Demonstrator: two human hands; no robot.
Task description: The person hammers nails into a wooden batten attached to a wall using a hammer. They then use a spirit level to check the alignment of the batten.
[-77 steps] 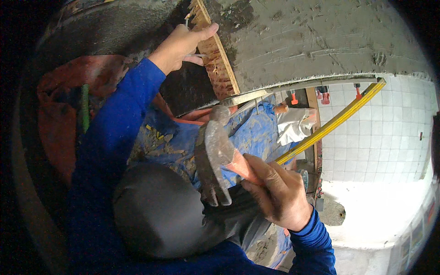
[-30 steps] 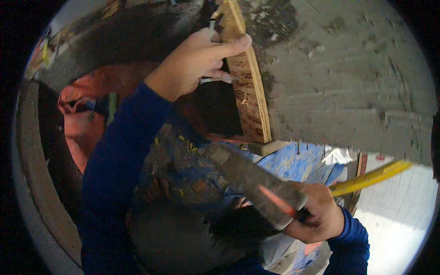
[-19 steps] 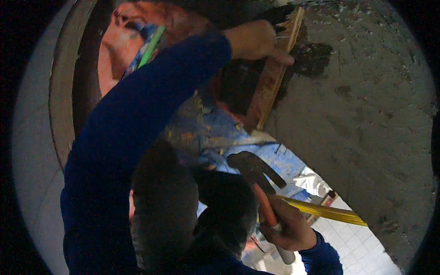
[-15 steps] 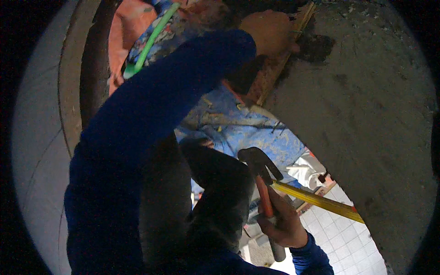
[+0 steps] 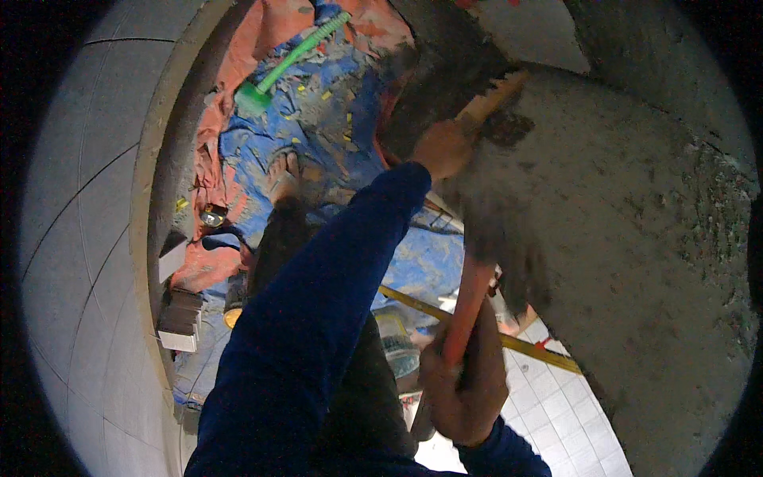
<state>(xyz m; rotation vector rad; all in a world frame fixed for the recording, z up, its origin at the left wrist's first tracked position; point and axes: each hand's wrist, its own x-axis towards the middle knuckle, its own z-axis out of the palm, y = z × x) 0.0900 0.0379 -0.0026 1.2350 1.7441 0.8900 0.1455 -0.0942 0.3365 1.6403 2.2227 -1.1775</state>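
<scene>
My left hand (image 5: 443, 151) reaches up to the grey cement surface and is closed around the lower end of a wooden strip (image 5: 491, 97) with a ragged far end. The strip lies along the cement's edge, beside a dark patch. Lower down, my right hand (image 5: 467, 385) grips a claw hammer (image 5: 470, 310) by its orange handle. The hammer points upward, its head smeared by motion in front of the cement. A long yellow strip (image 5: 544, 352) passes behind my right hand.
Blue sheeting (image 5: 318, 135) with scraps covers the floor, edged by orange sheeting (image 5: 218, 127). On it lie a green mallet-like tool (image 5: 256, 95) and a tape measure (image 5: 213, 215). Stacked tiles (image 5: 181, 322) stand by the left wall. White floor tiles (image 5: 556, 405) show at lower right.
The view has shifted, showing more floor at left. My right hand has brought the hammer up nearer the cement, its head now blurred. My left hand stays at the wooden strip.
</scene>
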